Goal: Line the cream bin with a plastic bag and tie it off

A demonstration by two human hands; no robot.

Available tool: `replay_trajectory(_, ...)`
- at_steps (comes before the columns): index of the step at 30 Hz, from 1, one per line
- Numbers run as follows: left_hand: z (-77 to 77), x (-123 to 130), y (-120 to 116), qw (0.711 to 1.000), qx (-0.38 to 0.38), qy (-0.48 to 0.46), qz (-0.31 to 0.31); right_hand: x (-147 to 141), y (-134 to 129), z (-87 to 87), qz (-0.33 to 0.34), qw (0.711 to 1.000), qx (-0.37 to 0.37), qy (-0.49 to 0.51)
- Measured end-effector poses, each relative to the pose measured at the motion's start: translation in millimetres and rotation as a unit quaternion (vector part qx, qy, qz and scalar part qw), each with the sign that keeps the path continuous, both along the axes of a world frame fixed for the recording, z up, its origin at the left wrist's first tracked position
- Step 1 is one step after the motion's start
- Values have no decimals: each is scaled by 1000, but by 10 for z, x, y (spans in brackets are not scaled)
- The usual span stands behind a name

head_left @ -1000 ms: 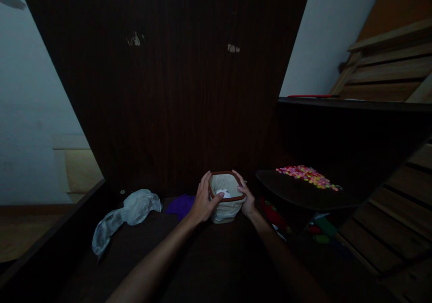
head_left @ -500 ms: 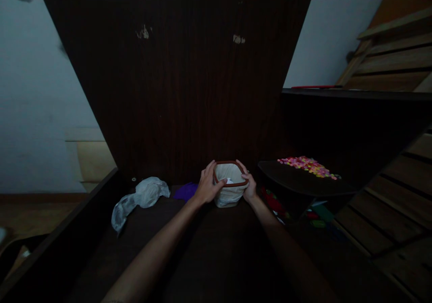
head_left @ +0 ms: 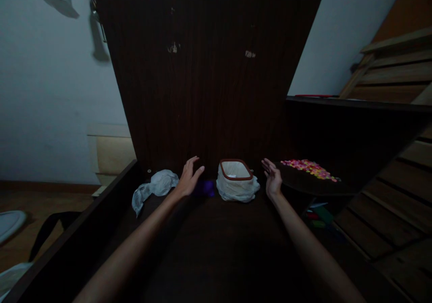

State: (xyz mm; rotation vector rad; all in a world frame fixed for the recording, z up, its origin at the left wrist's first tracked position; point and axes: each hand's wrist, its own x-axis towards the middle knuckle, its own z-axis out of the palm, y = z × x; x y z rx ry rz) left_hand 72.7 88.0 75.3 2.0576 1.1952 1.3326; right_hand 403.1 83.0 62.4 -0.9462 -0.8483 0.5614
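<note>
Hovering on both sides of the pale square container with a red-brown rim point(head_left: 236, 180), your hands hold nothing. Your left hand point(head_left: 187, 181) floats open just left of it, fingers spread, above a small purple thing point(head_left: 204, 188). Your right hand point(head_left: 272, 180) is open too, palm turned toward the container, near but apart. The container stands alone on the dark wooden surface point(head_left: 216, 244), at the far side. A crumpled white plastic bag point(head_left: 153, 187) lies further left; many colourful small pieces point(head_left: 309, 168) lie on a dark tray at right. I judge the step is a release; a next move needs a fresh grasp.
</note>
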Motion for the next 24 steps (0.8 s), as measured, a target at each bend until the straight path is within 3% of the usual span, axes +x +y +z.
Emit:
replay_trajectory(4, 27, -401, -218, 999, 14, 21, 29, -59, -270, 266, -35, 993, 67, -91)
replay_trajectory(8, -7, -641, -494, 997, 31, 73, 20, -343, -641, 442, -24, 975, 106, -196)
replay_trajectory(11, -90, -737, -686, 990, 38, 132, -13, -632, -892, 462, 13, 931, 132, -339)
replay_trajectory(14, -219, -793, -832, 969, 45, 234, -58, -909, -1059, 373, 71, 877, 150, -450)
replay_trajectory(17, -380, -817, -933, 949, 52, 300, -83, -1140, -1161, 210, 155, 819, 115, -540)
replay_trajectory(24, -794, -825, -1064, 923, 7, 365, -119, -1413, -1259, -260, 326, 658, -128, -666)
